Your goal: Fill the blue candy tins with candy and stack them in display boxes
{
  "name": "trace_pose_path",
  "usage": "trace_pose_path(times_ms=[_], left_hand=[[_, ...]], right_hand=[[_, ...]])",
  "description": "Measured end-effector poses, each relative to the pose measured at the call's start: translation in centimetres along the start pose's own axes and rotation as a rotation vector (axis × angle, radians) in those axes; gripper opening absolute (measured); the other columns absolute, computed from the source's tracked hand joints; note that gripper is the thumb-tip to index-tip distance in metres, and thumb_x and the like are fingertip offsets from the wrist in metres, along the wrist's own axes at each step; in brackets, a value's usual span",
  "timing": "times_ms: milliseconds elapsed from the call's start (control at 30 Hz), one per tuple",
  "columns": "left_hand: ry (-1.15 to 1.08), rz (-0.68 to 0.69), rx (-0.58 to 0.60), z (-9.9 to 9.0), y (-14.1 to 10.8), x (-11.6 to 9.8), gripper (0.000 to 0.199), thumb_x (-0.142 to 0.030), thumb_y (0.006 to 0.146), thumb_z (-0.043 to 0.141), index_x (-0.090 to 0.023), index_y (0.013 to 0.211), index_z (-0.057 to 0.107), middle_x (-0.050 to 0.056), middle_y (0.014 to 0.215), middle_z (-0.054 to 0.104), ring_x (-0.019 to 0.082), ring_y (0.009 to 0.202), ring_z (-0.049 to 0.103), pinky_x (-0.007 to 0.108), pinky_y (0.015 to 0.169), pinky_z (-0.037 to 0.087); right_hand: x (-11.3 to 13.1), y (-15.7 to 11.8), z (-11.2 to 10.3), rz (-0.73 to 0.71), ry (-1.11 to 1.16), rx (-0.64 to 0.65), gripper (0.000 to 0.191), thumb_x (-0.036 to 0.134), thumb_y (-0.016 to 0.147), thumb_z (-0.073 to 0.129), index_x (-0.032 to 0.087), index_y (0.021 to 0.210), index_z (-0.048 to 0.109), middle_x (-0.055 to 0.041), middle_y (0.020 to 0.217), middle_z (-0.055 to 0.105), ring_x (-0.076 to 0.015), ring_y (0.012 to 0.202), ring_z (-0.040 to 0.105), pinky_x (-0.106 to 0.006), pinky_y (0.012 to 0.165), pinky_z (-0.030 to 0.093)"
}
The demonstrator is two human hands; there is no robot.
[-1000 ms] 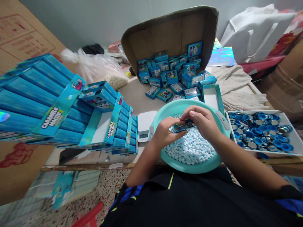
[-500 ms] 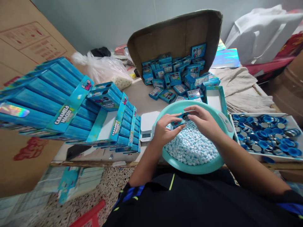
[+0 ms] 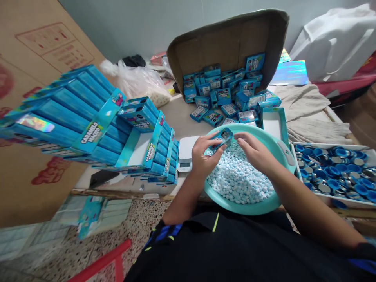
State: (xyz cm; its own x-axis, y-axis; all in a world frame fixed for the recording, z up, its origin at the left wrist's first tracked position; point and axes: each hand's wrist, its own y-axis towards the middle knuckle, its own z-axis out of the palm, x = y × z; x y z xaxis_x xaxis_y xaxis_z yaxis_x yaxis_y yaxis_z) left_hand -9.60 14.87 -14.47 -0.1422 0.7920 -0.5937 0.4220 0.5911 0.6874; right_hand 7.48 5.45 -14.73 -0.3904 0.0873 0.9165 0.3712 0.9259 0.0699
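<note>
Between the fingers and thumb of my left hand (image 3: pixel 205 154) is a small blue candy box (image 3: pixel 222 136), tilted, with a round dark opening or print at its right end. My right hand (image 3: pixel 255 152) is just to the right of that box, fingers extended and slightly curled, apart from it as far as I can see. Both hands are over a turquoise basin (image 3: pixel 211 194) heaped with pale blue and white candies (image 3: pixel 243 178). Left of the basin, a white digital scale (image 3: pixel 188 149) sits on the table.
Display trays of blue boxes (image 3: pixel 88 109) are stacked at the left. Loose blue boxes (image 3: pixel 225 96) spill from a tipped cardboard carton (image 3: pixel 226 51) behind the basin. At the right stands a white tray (image 3: pixel 293 149) of blue and silver lids (image 3: pixel 331 168). An empty display tray (image 3: pixel 274 121) lies behind the basin.
My right hand has come away from the candy box to the right. The box is now in my left hand alone, turned so more of its face shows. The view has shifted slightly.
</note>
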Motion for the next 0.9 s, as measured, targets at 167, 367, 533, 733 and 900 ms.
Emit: trace_pose_path(times_ms=[167, 367, 533, 733, 900], left_hand=[[0.098, -0.04, -0.168, -0.2, -0.3, 0.2, 0.014, -0.036, 0.091, 0.072, -0.022, 0.093, 0.068, 0.007, 0.124, 0.072, 0.021, 0.109, 0.07, 0.045, 0.094, 0.059], [0.201, -0.019, -0.362, -2.1, 0.6, 3.2, 0.011, -0.033, 0.091, 0.071, -0.024, 0.095, 0.067, 0.007, 0.127, 0.071, 0.021, 0.112, 0.069, 0.047, 0.1, 0.057], [0.328, -0.039, -0.436, -3.7, -0.2, 7.3, 0.009, -0.029, 0.089, 0.073, -0.022, 0.09, 0.067, 0.009, 0.12, 0.074, 0.024, 0.115, 0.069, 0.049, 0.1, 0.056], [0.254, -0.187, -0.282, -3.6, -2.4, 9.9, 0.01, -0.03, 0.087, 0.073, -0.023, 0.086, 0.067, 0.009, 0.11, 0.076, 0.025, 0.111, 0.071, 0.053, 0.1, 0.056], [0.231, -0.243, -0.283, -3.2, -2.7, 9.4, 0.014, -0.035, 0.09, 0.07, -0.021, 0.092, 0.067, 0.012, 0.128, 0.068, 0.026, 0.123, 0.063, 0.053, 0.109, 0.051]], right_hand=[[-0.9, -0.4, 0.3, 0.095, -0.551, 0.345, 0.04, 0.036, 0.102, 0.04, 0.02, 0.131, 0.062, -0.0163, 0.129, 0.065, -0.0353, 0.12, 0.06, -0.048, 0.101, 0.045], [-1.6, -1.1, 1.3, -0.05, -0.798, 0.752, 0.04, 0.041, 0.094, 0.058, 0.016, 0.124, 0.068, -0.0175, 0.119, 0.064, -0.0341, 0.104, 0.065, -0.042, 0.086, 0.05], [-1.2, -1.0, 1.6, 0.0, -0.79, 0.809, 0.038, 0.039, 0.088, 0.067, 0.014, 0.116, 0.069, -0.0155, 0.117, 0.064, -0.0295, 0.093, 0.066, -0.038, 0.077, 0.049], [-1.7, -0.7, 2.0, 0.063, -0.787, 0.84, 0.022, 0.03, 0.086, 0.065, 0.017, 0.104, 0.067, -0.0117, 0.11, 0.066, -0.0277, 0.091, 0.065, -0.035, 0.073, 0.045], [-2.1, -0.5, 2.1, 0.093, -0.763, 0.847, 0.013, 0.023, 0.087, 0.06, 0.018, 0.097, 0.065, -0.0115, 0.106, 0.068, -0.0264, 0.091, 0.064, -0.034, 0.075, 0.044]])
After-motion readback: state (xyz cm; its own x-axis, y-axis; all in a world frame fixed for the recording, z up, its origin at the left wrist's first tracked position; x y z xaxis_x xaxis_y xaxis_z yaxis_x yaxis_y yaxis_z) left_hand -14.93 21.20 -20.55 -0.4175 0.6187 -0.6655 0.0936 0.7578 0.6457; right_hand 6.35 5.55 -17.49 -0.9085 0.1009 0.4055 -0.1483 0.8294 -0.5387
